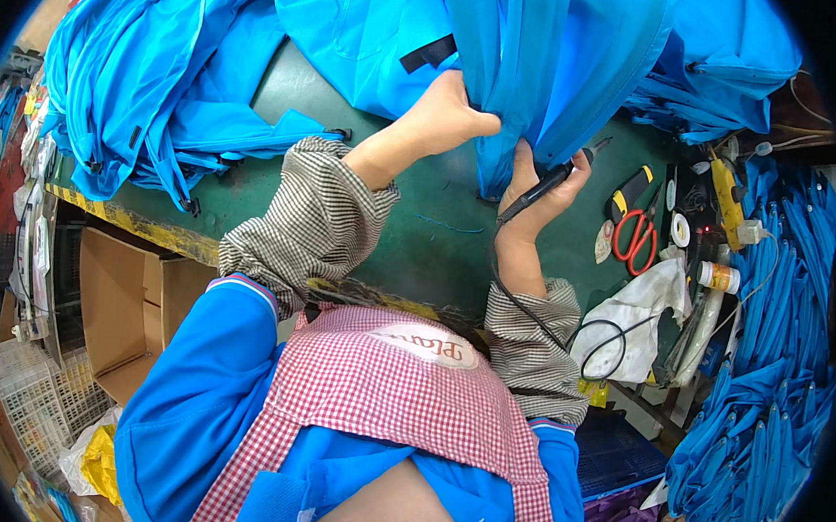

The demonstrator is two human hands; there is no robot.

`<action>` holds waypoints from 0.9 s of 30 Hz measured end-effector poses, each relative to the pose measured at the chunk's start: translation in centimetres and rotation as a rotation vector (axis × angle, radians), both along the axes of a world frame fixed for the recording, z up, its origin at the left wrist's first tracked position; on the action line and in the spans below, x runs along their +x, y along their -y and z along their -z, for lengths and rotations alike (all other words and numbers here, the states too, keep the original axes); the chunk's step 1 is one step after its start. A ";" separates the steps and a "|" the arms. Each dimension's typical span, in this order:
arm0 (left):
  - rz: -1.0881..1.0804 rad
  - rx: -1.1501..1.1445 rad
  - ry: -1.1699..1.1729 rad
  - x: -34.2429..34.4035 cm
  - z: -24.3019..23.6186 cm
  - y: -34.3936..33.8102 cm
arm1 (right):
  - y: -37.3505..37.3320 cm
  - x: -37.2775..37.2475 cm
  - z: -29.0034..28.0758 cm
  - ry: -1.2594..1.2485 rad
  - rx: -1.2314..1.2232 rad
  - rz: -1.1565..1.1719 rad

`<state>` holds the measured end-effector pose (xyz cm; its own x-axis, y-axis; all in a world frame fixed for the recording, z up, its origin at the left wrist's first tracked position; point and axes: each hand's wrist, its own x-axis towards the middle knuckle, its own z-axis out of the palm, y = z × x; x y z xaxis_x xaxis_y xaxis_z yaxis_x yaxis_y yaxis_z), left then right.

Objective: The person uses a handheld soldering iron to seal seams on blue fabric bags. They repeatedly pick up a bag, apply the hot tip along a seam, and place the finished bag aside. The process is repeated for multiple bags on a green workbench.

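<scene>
A bright blue garment (374,43) with a black strip (429,54) spreads across the far middle of the green table (412,203). My left hand (446,117) is closed on a fold of it. In my right hand (539,194) lies a black soldering iron (549,185), its thin metal tip pointing away and to the right. The fingertips of that hand also touch the garment's lower edge beside the tool. From the handle a black cord (520,310) runs down past my right sleeve.
Blue garments (161,83) are heaped at the left. To the right lie red-handled scissors (636,241), a yellow-black utility knife (631,192), a white cloth (637,317) and a yellow power strip (726,203). Blue pieces (775,379) hang far right; a cardboard box (115,290) stands below the table's left edge.
</scene>
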<state>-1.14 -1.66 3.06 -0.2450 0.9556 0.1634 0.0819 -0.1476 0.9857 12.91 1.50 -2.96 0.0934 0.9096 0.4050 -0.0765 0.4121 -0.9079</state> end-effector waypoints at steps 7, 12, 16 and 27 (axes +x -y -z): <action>-0.247 0.014 0.162 1.8 1.0 0.0 | 0.6 -1.2 -0.2 0.032 0.095 -0.013; -0.219 0.001 0.003 2.1 -0.6 1.2 | 1.3 -1.4 -0.5 0.010 0.067 -0.021; -0.235 0.012 -0.010 1.9 0.2 0.5 | -0.5 0.0 0.9 -0.023 0.022 0.149; -0.159 0.132 -0.109 1.7 0.2 -0.8 | 3.4 7.4 -5.1 0.230 0.536 -0.051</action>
